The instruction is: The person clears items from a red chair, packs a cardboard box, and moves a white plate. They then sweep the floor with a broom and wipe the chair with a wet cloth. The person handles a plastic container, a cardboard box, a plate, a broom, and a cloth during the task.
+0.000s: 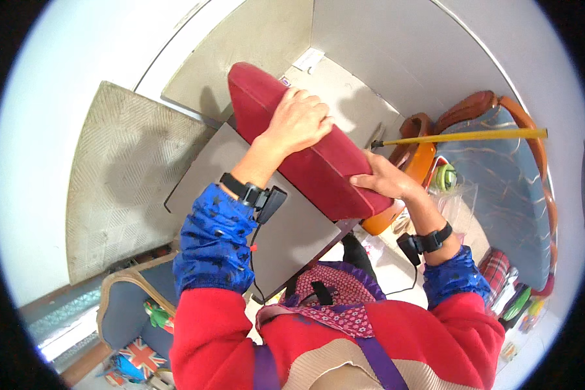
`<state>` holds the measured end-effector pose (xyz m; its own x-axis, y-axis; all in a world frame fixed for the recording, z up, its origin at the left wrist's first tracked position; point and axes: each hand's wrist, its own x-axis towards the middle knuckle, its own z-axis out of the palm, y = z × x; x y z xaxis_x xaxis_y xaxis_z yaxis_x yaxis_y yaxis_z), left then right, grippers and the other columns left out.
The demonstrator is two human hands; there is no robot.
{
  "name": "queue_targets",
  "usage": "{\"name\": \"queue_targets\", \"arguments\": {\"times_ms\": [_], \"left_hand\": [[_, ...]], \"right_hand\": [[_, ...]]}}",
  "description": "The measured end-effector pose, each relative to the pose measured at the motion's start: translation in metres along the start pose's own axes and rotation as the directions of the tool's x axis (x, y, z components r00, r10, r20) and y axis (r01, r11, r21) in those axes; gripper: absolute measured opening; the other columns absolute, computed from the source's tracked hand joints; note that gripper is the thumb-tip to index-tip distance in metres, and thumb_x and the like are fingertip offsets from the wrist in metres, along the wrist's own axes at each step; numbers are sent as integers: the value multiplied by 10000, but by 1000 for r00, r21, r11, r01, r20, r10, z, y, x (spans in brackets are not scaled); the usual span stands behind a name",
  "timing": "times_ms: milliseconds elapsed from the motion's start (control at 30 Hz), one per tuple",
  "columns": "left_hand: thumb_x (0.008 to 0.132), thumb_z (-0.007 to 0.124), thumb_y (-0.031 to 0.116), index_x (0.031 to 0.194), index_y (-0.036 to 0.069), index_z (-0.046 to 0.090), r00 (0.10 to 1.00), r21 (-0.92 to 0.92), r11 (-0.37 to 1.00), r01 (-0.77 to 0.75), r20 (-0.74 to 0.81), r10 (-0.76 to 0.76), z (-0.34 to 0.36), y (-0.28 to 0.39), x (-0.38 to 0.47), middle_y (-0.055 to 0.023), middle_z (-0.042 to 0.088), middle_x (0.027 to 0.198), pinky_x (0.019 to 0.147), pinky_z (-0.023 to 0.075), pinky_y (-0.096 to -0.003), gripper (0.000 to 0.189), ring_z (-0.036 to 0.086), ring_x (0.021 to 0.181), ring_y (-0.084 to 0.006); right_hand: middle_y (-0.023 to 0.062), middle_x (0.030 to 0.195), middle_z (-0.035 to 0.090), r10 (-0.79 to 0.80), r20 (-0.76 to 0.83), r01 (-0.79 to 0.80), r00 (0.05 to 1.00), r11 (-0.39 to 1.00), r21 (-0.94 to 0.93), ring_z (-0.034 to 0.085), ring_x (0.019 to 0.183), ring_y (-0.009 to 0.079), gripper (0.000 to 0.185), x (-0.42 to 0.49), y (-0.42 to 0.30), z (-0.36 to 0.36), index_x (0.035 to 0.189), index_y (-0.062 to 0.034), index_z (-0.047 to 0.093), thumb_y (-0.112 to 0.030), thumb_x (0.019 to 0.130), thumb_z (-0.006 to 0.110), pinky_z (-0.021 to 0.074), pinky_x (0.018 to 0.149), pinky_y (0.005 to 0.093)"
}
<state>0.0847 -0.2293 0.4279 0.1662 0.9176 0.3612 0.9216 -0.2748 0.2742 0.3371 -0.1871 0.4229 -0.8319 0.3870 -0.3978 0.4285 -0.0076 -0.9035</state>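
A thick dark-red fabric cushion (pixel 317 178) stands tilted on its edge in front of me, held up between both hands. My left hand (pixel 300 119) grips its upper edge near the middle, with the fingers curled over the far side. Lower down, at the near right end, my right hand (pixel 382 178) has its thumb on the near face and its fingers behind, out of sight. Under and beside the cushion lies a flat grey surface (pixel 287 239) with square corners. Both wrists wear black straps with small devices and thin cables.
To the right is a wooden-framed sofa with a blue back (pixel 492 185), with a yellow pole (pixel 468 136) across it. A patterned beige panel (pixel 126 185) leans at the left. A blue upholstered chair (pixel 126 312) with a Union Jack cushion (pixel 141 356) stands at lower left.
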Motion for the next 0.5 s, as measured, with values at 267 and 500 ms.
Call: {"name": "queue_targets", "arguments": {"times_ms": [267,500], "left_hand": [[866,550,237,800,47,647,991,52,994,93,93,-97,-34,-34,-45,-109,613,840,878,380,-429,224,551,878,-293],[844,546,204,762,45,611,994,52,993,103,34,-105,-28,-42,-47,-98,591,808,879,375,-438,190,532,853,-289]], "right_hand": [[267,1101,625,-104,3,104,995,992,-66,605,1070,306,616,31,-20,56,1255,95,453,-341,878,672,453,942,382],[311,1086,605,-99,20,101,995,991,-91,597,1080,365,593,40,-23,53,1238,98,449,-344,889,632,449,940,405]]}}
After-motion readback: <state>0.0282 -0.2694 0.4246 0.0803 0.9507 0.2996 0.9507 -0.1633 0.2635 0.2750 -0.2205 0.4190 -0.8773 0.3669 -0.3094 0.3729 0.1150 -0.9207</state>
